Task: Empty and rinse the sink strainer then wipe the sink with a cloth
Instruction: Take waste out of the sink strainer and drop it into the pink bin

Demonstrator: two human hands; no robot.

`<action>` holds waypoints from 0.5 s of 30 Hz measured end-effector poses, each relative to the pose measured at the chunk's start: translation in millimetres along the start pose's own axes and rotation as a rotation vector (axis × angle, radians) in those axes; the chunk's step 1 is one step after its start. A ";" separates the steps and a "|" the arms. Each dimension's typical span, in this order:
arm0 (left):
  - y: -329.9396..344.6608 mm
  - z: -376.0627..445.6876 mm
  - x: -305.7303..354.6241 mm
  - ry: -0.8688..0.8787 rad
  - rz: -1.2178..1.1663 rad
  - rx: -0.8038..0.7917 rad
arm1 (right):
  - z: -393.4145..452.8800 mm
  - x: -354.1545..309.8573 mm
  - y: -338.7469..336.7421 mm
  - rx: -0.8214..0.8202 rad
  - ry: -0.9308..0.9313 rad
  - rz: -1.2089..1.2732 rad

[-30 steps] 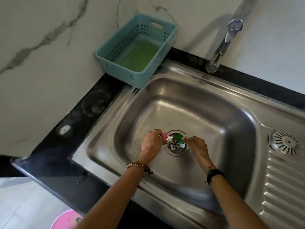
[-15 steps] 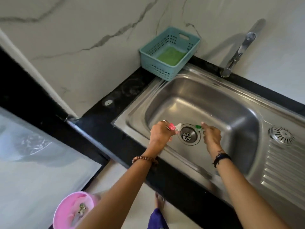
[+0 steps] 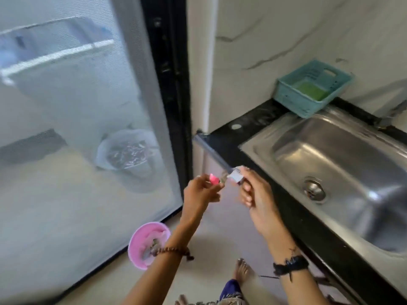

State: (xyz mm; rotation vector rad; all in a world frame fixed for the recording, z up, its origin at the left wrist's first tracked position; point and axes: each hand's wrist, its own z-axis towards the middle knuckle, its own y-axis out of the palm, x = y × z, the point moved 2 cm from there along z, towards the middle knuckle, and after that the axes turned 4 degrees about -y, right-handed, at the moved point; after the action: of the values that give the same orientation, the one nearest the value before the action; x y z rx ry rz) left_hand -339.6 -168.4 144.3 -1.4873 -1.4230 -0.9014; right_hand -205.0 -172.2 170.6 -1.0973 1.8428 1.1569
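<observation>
The steel sink (image 3: 286, 150) lies at the right, with its round strainer (image 3: 314, 191) sitting in the drain. Both hands are out over the floor, left of the counter. My left hand (image 3: 199, 194) pinches a small pink scrap (image 3: 214, 179). My right hand (image 3: 253, 190) pinches a white scrap (image 3: 236, 173). A pink bin (image 3: 141, 238) with litter inside stands on the floor below my left forearm. A green cloth (image 3: 310, 90) lies in the teal basket (image 3: 295, 101) at the sink's back corner.
A black counter edge (image 3: 220, 137) runs between my hands and the sink. A mesh screen door (image 3: 88, 128) with a black frame fills the left. Behind it a bag-lined bucket (image 3: 130, 155) shows dimly. My bare feet (image 3: 242, 271) are on the pale floor.
Both hands lifted the scraps out of the sink and carried them left past the counter edge, above the floor. My view swung left toward the screen door and the pink bin.
</observation>
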 end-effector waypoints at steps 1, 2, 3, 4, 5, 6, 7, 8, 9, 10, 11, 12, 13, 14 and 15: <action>-23.5 -6.2 -13.8 -0.037 -0.009 0.059 | -2.3 18.2 19.5 -0.059 0.011 -0.076; -49.6 -12.9 -31.0 -0.078 -0.012 0.135 | -4.1 41.2 41.4 -0.121 0.045 -0.141; -73.8 -18.8 -47.8 -0.117 -0.007 0.208 | -4.5 64.6 61.2 -0.176 0.092 -0.195; -95.3 -24.2 -64.3 -0.155 -0.007 0.269 | -3.7 88.8 79.5 -0.231 0.141 -0.254; -113.7 -28.7 -80.4 -0.192 -0.012 0.318 | -2.4 112.8 95.2 -0.288 0.182 -0.326; -126.6 -31.3 -95.8 -0.233 -0.018 0.353 | 0.5 134.9 104.7 -0.333 0.208 -0.407; -141.3 -30.8 -115.9 -0.279 -0.033 0.393 | 5.1 161.4 115.0 -0.378 0.230 -0.491; -154.0 -28.1 -137.8 -0.325 -0.041 0.434 | 11.3 188.3 122.3 -0.414 0.242 -0.569; -165.2 -21.8 -161.9 -0.373 -0.032 0.472 | 20.6 216.7 126.9 -0.438 0.244 -0.645; -175.2 -13.7 -189.1 -0.418 -0.021 0.504 | 31.2 245.3 128.9 -0.456 0.243 -0.723; -182.2 -4.7 -213.5 -0.459 -0.025 0.526 | 41.8 270.1 128.3 -0.470 0.230 -0.799; -188.6 8.3 -244.8 -0.502 -0.038 0.543 | 54.7 300.9 126.8 -0.491 0.223 -0.873; -193.2 21.3 -276.8 -0.544 -0.040 0.554 | 67.5 333.6 123.4 -0.514 0.224 -0.934; -196.6 36.4 -309.2 -0.571 -0.042 0.566 | 81.4 367.2 119.5 -0.534 0.229 -0.990; -199.3 52.6 -342.6 -0.591 -0.044 0.579 | 96.2 401.6 114.6 -0.557 0.230 -1.038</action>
State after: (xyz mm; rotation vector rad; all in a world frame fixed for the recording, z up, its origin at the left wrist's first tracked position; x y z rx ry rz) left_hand -570.6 -251.0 -171.4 -1.3104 -1.9335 -0.0210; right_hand -460.6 -172.6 -173.4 -2.1982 0.7903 0.8936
